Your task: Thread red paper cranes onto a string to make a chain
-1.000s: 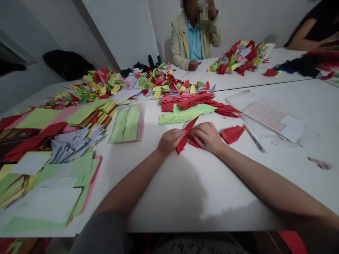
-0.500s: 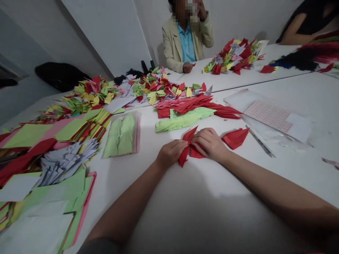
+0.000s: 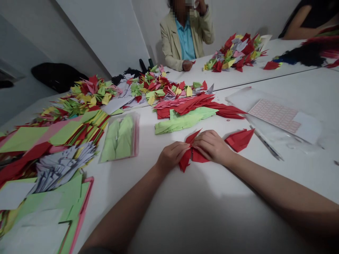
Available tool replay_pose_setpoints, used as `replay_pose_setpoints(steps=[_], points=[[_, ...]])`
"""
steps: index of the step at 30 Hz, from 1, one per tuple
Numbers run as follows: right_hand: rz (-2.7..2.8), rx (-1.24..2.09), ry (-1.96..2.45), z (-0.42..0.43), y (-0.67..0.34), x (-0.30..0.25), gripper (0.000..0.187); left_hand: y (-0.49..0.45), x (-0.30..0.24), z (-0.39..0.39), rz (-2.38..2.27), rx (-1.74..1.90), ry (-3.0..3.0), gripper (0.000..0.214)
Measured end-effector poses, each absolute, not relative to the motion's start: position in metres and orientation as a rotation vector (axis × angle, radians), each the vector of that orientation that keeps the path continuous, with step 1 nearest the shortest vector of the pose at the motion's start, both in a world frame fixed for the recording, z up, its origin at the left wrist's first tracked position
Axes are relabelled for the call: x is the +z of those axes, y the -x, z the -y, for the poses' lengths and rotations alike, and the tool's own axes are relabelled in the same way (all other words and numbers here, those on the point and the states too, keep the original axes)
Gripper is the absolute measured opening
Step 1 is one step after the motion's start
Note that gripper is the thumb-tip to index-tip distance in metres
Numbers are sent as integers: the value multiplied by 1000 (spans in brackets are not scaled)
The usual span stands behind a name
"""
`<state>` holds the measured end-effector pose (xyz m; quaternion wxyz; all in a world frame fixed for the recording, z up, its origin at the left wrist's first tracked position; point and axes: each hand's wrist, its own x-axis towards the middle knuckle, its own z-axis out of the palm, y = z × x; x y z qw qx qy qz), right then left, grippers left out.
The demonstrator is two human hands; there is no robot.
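Note:
Both my hands press on a folded red origami paper lying on the white table. Its pointed flaps stick out between them. My left hand grips its left side, and my right hand lies over its right side, fingers curled down. Part of the paper is hidden under my fingers. Just right of my right hand lies a separate folded red paper piece, not touched. Nearest ahead are folded light green papers and a stack of folded red papers.
Heaps of folded paper cranes and stacks of coloured paper cover the table's left and far side. A plastic sleeve of green paper lies left. A pen and pink-gridded sheet lie right. A co-worker sits opposite.
The whole scene has drifted slightly in view as my head moved. My hands stay on the red paper, with no clear change in its folds.

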<state>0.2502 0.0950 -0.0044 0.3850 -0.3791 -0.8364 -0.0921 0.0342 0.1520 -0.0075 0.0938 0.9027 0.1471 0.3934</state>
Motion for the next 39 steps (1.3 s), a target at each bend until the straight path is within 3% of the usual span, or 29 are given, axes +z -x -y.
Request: replay_pose_setpoints(steps=[14,23,29,35,39], points=[[2058,-148,968,-93,-244,0,8,-35,-5,-147,-437,1189,-2684,16],[1849,-117,1064,-93,-260,-7,16,-30,-1,-151,-574,1439,-2470,15],[1770,-125,1079,-94,-255,-7,46,-30,-2,-153,-745,1429,-2330,12],[1780,-68,1100,-95,-257,-12,14,-28,-1,-153,-737,1408,-2402,17],[1790,-135,1099,-96,-255,-11,12,-27,5,-148,-774,1520,-2599,30]])
